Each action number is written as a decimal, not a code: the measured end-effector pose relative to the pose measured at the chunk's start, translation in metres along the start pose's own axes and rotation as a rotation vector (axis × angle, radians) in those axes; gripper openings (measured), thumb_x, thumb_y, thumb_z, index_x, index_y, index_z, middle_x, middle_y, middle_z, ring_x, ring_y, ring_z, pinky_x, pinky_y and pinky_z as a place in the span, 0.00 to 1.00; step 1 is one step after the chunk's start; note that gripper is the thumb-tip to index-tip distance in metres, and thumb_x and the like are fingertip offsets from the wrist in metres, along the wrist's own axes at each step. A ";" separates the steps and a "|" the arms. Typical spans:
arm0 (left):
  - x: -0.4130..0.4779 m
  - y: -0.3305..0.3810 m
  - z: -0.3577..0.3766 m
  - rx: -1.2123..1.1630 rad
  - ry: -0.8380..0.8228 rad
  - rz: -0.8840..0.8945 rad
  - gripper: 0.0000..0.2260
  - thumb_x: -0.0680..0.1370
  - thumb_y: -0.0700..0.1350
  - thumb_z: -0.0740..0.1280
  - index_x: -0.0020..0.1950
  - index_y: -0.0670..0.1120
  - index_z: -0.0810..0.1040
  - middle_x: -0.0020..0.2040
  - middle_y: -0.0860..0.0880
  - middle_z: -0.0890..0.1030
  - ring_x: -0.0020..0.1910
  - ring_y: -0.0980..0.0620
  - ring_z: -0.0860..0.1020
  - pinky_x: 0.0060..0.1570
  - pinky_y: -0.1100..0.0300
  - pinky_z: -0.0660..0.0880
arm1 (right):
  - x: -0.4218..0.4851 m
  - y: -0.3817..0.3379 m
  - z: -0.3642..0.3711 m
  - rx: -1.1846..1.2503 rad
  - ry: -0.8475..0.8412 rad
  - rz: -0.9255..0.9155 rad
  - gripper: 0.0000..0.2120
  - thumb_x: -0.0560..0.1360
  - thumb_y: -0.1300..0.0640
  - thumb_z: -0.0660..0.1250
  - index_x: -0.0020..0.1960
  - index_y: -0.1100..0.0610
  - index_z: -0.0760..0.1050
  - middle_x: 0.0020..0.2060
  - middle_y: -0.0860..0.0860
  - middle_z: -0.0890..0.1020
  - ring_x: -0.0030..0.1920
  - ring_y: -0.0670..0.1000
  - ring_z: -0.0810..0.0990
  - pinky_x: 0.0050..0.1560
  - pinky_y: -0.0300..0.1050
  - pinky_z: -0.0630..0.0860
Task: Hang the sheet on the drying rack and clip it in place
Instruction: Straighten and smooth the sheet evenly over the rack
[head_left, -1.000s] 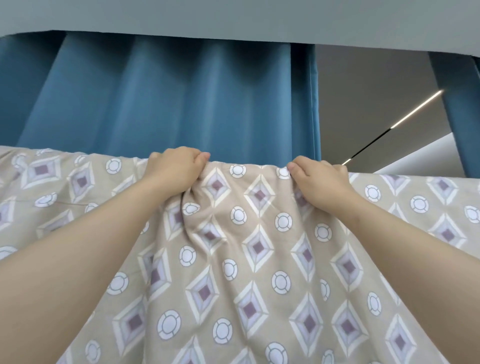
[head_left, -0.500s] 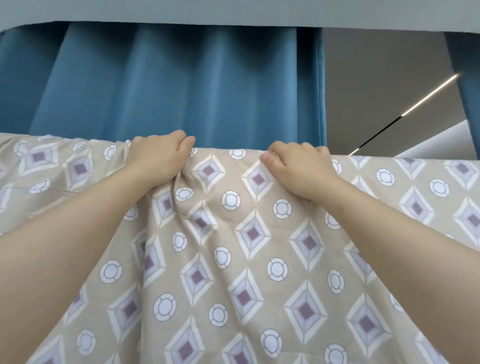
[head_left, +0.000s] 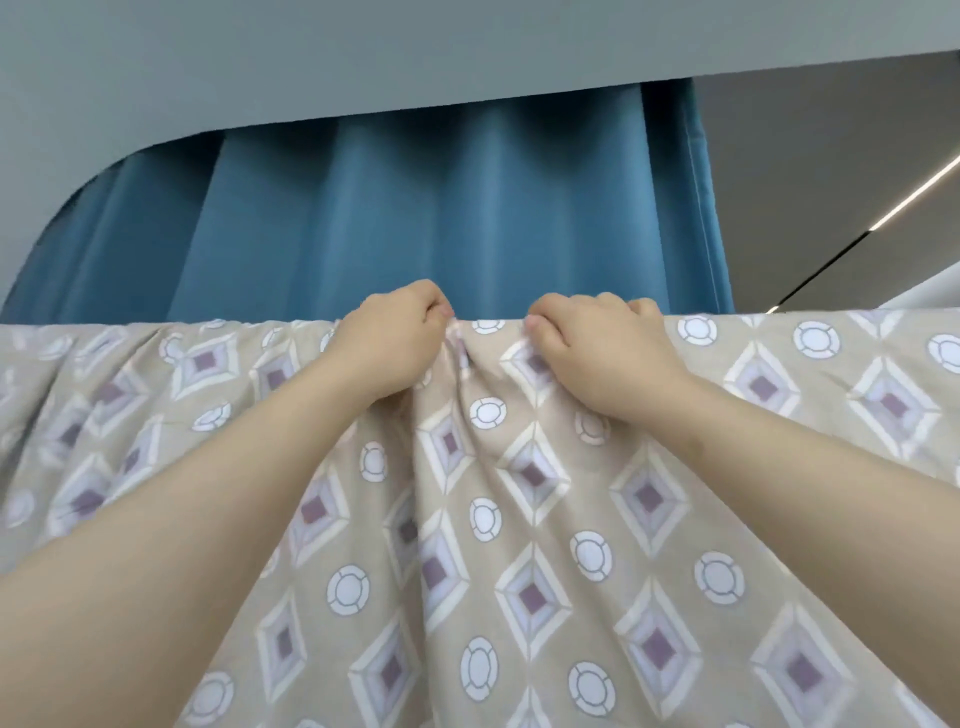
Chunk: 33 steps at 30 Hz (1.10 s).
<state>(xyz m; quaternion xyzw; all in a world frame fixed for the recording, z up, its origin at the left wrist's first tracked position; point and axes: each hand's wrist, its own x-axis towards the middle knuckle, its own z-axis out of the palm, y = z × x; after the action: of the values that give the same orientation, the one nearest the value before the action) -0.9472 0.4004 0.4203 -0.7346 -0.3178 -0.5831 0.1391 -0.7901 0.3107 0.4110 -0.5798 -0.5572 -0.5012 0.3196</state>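
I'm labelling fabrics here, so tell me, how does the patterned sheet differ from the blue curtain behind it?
The sheet is beige with diamonds and circles; the curtain is plain blue. The sheet is gripped by the left hand and right hand and bunched between them; the curtain hangs untouched in vertical pleats. Both are fabric.

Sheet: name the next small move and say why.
Probably draw the left hand and right hand apart along the top edge: both grip the sheet close together, and the cloth is bunched between them. No clip is in view.
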 end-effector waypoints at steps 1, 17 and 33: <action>0.004 -0.007 -0.005 -0.024 0.002 -0.012 0.11 0.81 0.48 0.53 0.54 0.50 0.74 0.46 0.51 0.79 0.48 0.47 0.74 0.47 0.57 0.67 | 0.006 -0.012 0.003 0.039 -0.014 0.000 0.17 0.81 0.49 0.46 0.54 0.52 0.73 0.49 0.50 0.79 0.54 0.55 0.73 0.56 0.52 0.60; -0.016 -0.139 -0.009 0.078 0.403 0.182 0.07 0.80 0.43 0.59 0.48 0.42 0.75 0.44 0.44 0.81 0.46 0.41 0.77 0.53 0.55 0.60 | 0.015 -0.037 0.025 0.125 0.063 0.261 0.10 0.81 0.51 0.53 0.46 0.50 0.72 0.45 0.49 0.81 0.49 0.53 0.75 0.52 0.44 0.56; -0.002 -0.152 -0.003 -0.032 0.311 0.508 0.16 0.74 0.49 0.57 0.45 0.39 0.79 0.40 0.42 0.83 0.40 0.41 0.80 0.42 0.52 0.73 | 0.014 -0.046 0.036 -0.034 0.072 0.280 0.17 0.82 0.50 0.48 0.47 0.55 0.73 0.38 0.48 0.75 0.49 0.55 0.71 0.58 0.48 0.58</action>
<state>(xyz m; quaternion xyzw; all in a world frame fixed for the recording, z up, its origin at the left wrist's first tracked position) -1.0446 0.5135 0.3944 -0.6945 -0.0891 -0.6402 0.3160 -0.8286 0.3568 0.4046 -0.6391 -0.4504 -0.4815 0.3961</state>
